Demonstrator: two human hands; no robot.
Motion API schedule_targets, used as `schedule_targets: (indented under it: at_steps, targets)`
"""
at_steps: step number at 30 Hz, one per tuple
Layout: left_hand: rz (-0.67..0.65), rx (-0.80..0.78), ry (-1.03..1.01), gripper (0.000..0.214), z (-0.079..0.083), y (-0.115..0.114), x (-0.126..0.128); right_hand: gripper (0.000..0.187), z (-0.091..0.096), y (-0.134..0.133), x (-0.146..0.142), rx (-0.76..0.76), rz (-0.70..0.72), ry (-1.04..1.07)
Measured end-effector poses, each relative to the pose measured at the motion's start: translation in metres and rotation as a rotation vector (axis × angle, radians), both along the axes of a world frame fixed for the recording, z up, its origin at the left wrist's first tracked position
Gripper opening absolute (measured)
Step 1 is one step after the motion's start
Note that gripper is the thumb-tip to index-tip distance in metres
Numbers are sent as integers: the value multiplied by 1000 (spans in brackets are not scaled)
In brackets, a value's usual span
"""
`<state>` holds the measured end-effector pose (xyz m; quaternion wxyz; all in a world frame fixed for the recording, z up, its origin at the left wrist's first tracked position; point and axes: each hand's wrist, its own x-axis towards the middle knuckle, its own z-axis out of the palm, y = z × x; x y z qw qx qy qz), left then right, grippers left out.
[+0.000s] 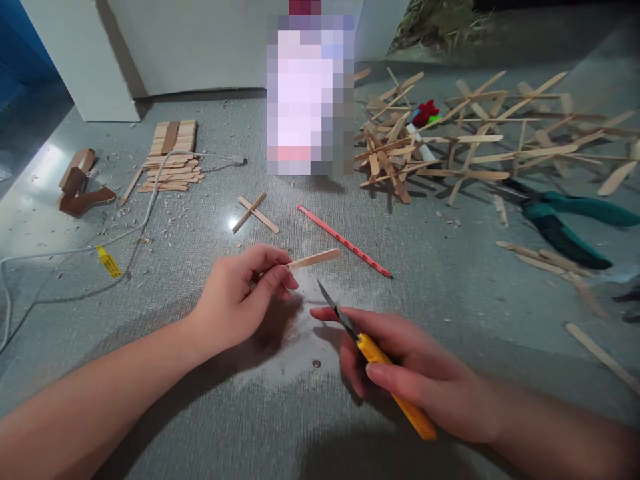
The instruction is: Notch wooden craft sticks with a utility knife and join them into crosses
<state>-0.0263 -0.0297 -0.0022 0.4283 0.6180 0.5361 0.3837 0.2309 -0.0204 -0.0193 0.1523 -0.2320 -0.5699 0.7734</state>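
My left hand (245, 297) pinches one end of a flat wooden craft stick (315, 259), which points right just above the grey floor. My right hand (410, 373) is wrapped round a yellow-handled craft knife (380, 363). Its thin blade (330, 300) points up and left, a short way below the stick and apart from it. A red pencil (345, 241) lies on the floor just beyond the stick.
Two crossed sticks (255, 213) lie ahead. A heap of joined sticks (470, 140) spreads at the back right, with green pliers (565, 223) beside it. A stack of sticks (173, 157), brown wooden pieces (80, 187) and a white cable (75, 250) sit at the left. Wood shavings dot the floor.
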Motion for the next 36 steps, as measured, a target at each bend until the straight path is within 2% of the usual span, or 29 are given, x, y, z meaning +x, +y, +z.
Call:
schedule_targets:
  at_steps: [3,7,10,14,18,36]
  targets:
    - [-19,-61,-58,10,0,-1,2,56,1,1,-2,24,-3,7]
    - [-42,-48,-97,6,-1,-4,3,56,0,-1,-1,20,-8,15]
    - [-66,-10,-110,5,-2,-5,5,56,-1,-5,1,-45,-24,25]
    - [-86,28,-62,14,0,-6,6,50,-3,-8,1,-138,-2,49]
    - [-88,51,-18,17,1,-7,6,45,-1,-7,0,-168,7,52]
    - [-103,122,12,12,4,-8,8,43,5,-4,-4,-66,-41,23]
